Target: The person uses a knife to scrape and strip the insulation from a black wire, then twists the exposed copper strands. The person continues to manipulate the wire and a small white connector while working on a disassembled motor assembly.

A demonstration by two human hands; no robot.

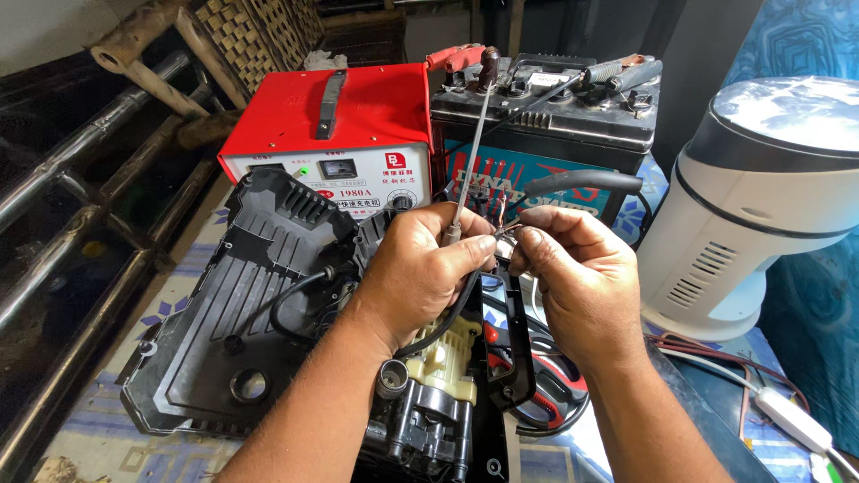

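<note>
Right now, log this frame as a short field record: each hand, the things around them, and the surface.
left hand: pinches a thin metal rod that rises toward the car battery
right hand: pinches thin wire ends beside the left thumb
below hands: opened machine, cream motor part, black cable
left of hands: black plastic housing
behind: red charger box
right: white round appliance
surface: patterned cloth

Thin grey soldering iron [472,148] tilted upright, tip touching bare wire ends [506,229], above opened black casing [259,304]
</note>
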